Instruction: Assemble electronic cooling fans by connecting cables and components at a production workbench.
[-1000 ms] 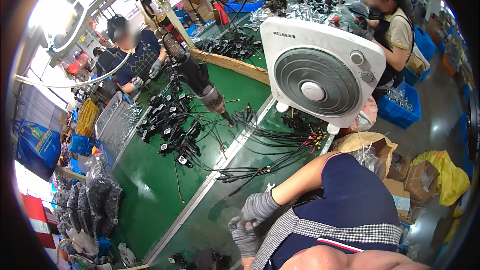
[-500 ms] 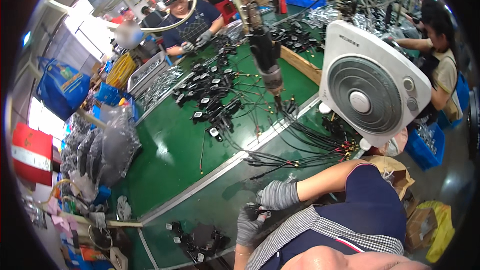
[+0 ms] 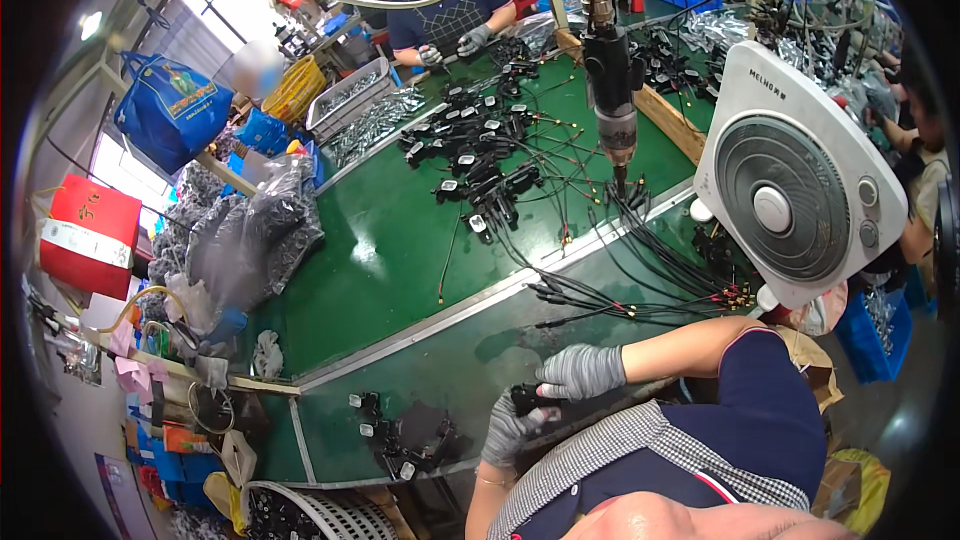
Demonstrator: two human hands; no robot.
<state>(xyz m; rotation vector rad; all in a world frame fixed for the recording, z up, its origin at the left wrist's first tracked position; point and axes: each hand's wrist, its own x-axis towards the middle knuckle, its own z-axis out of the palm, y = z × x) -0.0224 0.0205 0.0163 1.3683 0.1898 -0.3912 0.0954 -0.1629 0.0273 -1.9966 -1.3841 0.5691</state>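
While my left hand [image 3: 506, 430] grasps a small black part [image 3: 523, 400], my right hand [image 3: 582, 373] meets it from the far side with fingers curled in; I cannot tell whether those fingers grip it or only steady it. The black part sits between my 2 hands, close to the near edge of the table [image 3: 370, 315]. I judge it light and stiff, probably moulded plastic, so it should not bend under a pinch, though a smooth face could slide against my knitted gloves [image 3: 575, 369] and fine details might snap if forced. Its solid body seems the best place to take hold, thumb on 1 side and fingers opposite. What shows is dark, compact and blocky; my fingers hide the rest, and any small detail is too blurred to make out. To the left lie similar black pieces [image 3: 370, 406], some with pale, squarish faces.
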